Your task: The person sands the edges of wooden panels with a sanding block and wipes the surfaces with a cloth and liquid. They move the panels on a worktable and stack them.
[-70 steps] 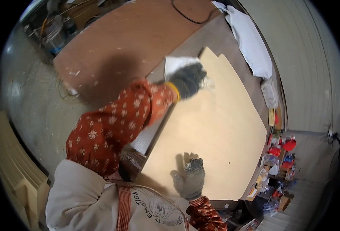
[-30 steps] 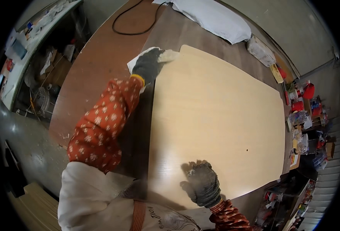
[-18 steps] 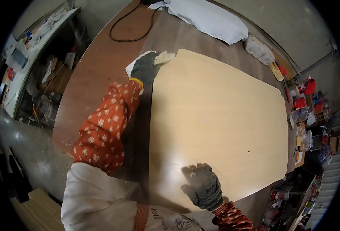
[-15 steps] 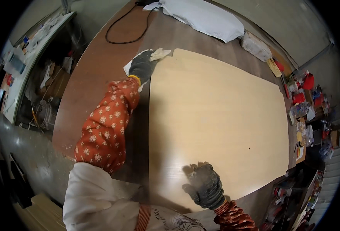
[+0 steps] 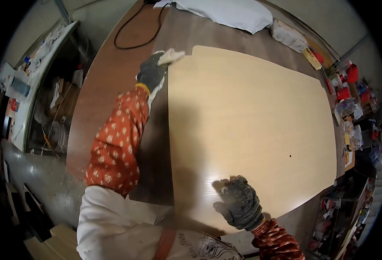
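Head view showed a pale board [image 5: 251, 130] lying flat on a brown table [image 5: 108, 99], taking up most of its right part. The left hand [image 5: 151, 74], gloved, was stretched far out to the board's far left corner, fingers closed over a white rag [image 5: 170, 56] pressed at the edge. How much of the surface had been wiped could not be told; judging by the rag's place at a corner, the work was somewhere along the rim, with the wide middle showing no marks either way. The right hand [image 5: 240, 203], also gloved, lay spread flat on the near edge, holding nothing, apparently steadying the board. The left arm was nearly straight, the right bent close to the body. A black cable [image 5: 132, 34] and a white bag [image 5: 225, 13] lay farther off.
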Action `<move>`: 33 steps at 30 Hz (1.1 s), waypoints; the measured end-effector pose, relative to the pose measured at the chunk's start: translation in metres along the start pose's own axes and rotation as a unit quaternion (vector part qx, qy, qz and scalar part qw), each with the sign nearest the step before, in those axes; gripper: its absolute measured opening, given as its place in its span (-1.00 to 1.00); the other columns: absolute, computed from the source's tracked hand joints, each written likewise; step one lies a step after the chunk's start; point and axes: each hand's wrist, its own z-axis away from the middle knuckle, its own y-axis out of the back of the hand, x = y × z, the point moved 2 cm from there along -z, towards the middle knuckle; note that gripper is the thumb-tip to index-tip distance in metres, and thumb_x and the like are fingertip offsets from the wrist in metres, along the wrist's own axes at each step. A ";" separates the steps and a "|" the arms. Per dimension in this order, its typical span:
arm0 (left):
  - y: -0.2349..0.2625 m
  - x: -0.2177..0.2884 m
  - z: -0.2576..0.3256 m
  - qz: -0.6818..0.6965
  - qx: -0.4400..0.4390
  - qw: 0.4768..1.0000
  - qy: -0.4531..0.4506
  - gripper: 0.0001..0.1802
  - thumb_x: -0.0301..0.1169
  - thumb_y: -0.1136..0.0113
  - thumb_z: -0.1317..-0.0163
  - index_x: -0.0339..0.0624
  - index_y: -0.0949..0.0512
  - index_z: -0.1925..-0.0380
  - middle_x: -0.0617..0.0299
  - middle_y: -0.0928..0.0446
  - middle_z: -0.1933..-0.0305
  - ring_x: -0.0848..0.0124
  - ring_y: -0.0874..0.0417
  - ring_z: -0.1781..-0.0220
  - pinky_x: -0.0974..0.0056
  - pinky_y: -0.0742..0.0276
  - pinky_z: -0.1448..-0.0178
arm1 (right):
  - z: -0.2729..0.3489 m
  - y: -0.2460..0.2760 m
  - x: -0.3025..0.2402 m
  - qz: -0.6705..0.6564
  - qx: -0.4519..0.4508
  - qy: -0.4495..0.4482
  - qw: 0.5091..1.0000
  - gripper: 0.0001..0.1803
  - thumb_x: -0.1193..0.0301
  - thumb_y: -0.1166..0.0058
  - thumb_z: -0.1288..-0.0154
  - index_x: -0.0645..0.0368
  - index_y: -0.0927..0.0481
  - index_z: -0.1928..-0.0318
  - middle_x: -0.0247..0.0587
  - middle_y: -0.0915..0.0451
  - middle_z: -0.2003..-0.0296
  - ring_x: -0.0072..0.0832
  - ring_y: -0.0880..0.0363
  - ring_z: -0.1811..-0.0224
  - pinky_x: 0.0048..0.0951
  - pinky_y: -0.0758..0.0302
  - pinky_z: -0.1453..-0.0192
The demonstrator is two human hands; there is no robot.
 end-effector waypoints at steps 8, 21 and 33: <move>0.006 -0.031 -0.026 0.173 0.155 0.921 0.312 -0.59 -0.01 -0.20 -0.25 -0.17 -0.60 0.37 0.25 -0.52 0.58 0.43 -0.51 0.62 0.26 -0.45 0.50 | 0.003 -0.002 0.004 -0.013 -0.043 -0.012 0.999 -0.41 0.20 0.06 -0.41 0.10 -0.22 -0.38 -0.25 -0.42 -0.25 -0.29 -0.31 -0.33 -0.12 -0.25 -0.44; 0.000 -0.005 0.022 -0.141 -0.052 0.974 -0.168 -0.59 -0.40 -0.12 -0.15 -0.08 -0.53 -0.06 0.02 -0.51 -0.16 0.05 -0.46 -0.24 0.06 -0.35 -0.34 | 0.007 -0.005 0.004 0.069 -0.032 0.019 0.997 -0.41 0.16 0.15 -0.46 0.13 -0.24 -0.40 -0.24 -0.21 -0.41 -0.27 -0.04 -0.52 -0.13 -0.08 -0.54; 0.019 0.022 0.048 -0.161 -0.086 0.968 -0.172 -0.35 -0.55 -0.14 0.02 -0.01 -0.47 -0.20 0.01 -0.45 -0.24 0.07 -0.40 -0.33 0.09 -0.28 -0.43 | 0.012 -0.013 0.005 0.087 0.017 0.040 0.995 -0.33 0.12 -0.06 -0.37 0.15 -0.26 -0.38 -0.01 -0.37 -0.30 -0.11 -0.29 -0.39 -0.06 -0.22 -0.44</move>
